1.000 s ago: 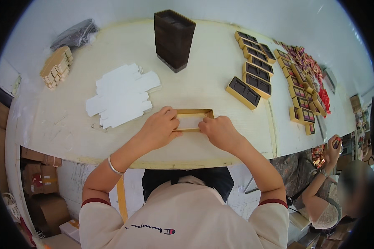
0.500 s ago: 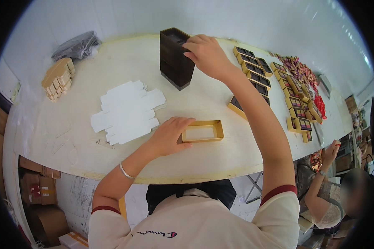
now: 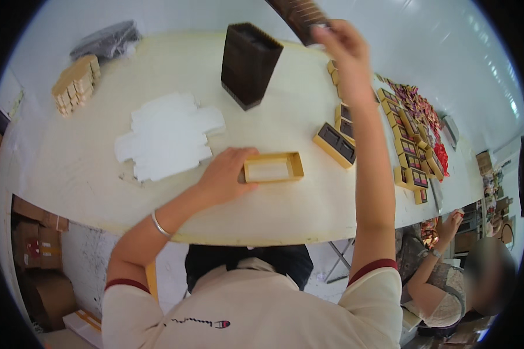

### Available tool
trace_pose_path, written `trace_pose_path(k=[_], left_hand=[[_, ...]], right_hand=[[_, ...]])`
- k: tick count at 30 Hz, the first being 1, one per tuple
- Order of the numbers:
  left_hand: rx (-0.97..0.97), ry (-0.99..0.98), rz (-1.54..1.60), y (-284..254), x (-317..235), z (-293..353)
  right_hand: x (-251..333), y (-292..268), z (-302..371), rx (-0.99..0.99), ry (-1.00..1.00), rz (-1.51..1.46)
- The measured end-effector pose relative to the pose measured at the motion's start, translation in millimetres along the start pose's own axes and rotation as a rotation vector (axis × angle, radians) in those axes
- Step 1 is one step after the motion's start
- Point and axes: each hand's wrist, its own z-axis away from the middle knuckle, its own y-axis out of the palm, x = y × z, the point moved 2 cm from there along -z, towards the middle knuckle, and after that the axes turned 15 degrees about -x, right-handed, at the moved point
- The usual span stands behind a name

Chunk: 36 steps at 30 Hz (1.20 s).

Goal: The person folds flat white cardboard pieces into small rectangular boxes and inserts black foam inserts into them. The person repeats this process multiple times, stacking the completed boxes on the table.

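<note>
Plastic piece (image 3: 297, 18), dark brown, could slip at upper centre because the right hand (image 3: 347, 52) pinches only its end, while the left hand (image 3: 226, 174) grips the gold box (image 3: 276, 158) mid-frame.

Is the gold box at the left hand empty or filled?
Empty: the gold box at the left hand shows bare inner walls around a pale middle, with nothing inside.

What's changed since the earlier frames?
Right hand let go of the gold box, reached the dark stack, and now holds a blurred dark piece up and right of it. Left hand stays on the box; stack and white blanks look unmoved.
</note>
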Motion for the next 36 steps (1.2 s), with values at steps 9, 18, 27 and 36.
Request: trace_pose_path(k=[9, 18, 27, 36], left_hand=[[0.143, -0.099, -0.151, 4.6, -22.1, -42.3], [0.182, -0.117, -0.018, 11.8, -8.1, -42.2], [0.132, -0.058, -0.091, 7.5, -7.9, -40.1], [0.045, 0.179, -0.259, 20.9, -10.4, -34.4]], right_hand=[[-55.3, -127.7, 103.2, 0.306, 0.998, -0.2], [-70.8, -77.4, 130.8, 0.525, 0.865, 0.45], [-59.8, -74.4, 153.2, 0.637, 0.692, 0.114], [-64.3, -55.2, 168.3, 0.602, 0.227, 0.191]])
